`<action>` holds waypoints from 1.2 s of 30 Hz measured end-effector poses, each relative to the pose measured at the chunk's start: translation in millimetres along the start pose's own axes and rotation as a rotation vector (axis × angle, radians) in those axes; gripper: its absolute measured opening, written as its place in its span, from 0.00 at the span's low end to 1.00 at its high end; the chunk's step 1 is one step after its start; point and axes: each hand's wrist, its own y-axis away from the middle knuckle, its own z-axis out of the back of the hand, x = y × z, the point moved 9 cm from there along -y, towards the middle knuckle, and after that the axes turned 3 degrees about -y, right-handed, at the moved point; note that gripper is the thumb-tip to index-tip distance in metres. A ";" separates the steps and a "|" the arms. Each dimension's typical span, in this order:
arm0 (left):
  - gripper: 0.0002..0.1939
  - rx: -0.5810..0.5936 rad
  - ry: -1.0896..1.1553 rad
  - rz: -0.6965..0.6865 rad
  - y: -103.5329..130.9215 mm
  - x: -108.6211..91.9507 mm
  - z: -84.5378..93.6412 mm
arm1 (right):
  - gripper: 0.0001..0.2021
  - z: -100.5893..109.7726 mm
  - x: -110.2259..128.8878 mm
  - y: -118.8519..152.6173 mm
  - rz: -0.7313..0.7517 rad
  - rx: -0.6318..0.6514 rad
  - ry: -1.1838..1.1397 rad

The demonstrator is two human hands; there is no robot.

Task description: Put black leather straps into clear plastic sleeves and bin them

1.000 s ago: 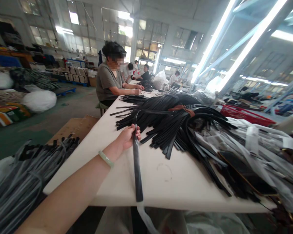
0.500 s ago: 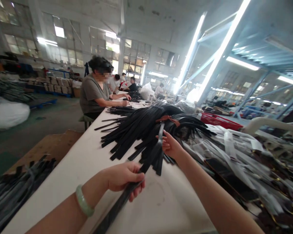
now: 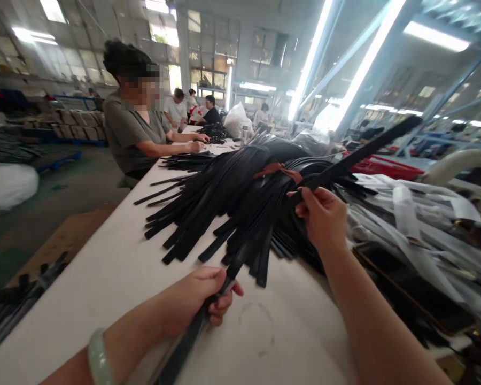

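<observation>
My left hand [image 3: 212, 299], below a green bangle, is closed around a black strap [image 3: 184, 347] that runs down toward the bottom edge. My right hand [image 3: 323, 214] pinches another stretch of black strap [image 3: 369, 147], whose end points up to the right. Whether both hands hold one strap cannot be made out. Between and beyond them lies a large pile of black straps [image 3: 216, 198] on the white table [image 3: 116, 278], its ends fanned toward me. A reddish-brown tie [image 3: 278, 170] lies across the pile.
A person in a grey shirt [image 3: 124, 123] works at the table's left side, with more people farther back. White-wrapped strips [image 3: 404, 214] and a red crate [image 3: 396, 166] are on the right. More dark straps [image 3: 24, 299] lie at lower left beside cardboard [image 3: 64, 240].
My right hand has moved right and now grips a strap sticking up to the right. My left hand keeps its hold. The view has shifted, with the seated person now farther left and higher.
</observation>
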 end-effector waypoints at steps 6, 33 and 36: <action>0.21 -0.016 -0.077 0.068 3.8 1.6 -0.1 | 0.09 -13.1 -19.9 12.0 -0.060 0.049 0.075; 0.27 0.189 0.015 -0.026 14.5 -12.9 -19.8 | 0.07 -65.2 -44.6 64.6 -0.610 0.274 -0.428; 0.27 0.233 0.052 -0.033 13.4 -11.5 -21.0 | 0.07 -53.9 -31.6 57.8 -0.412 0.195 -0.319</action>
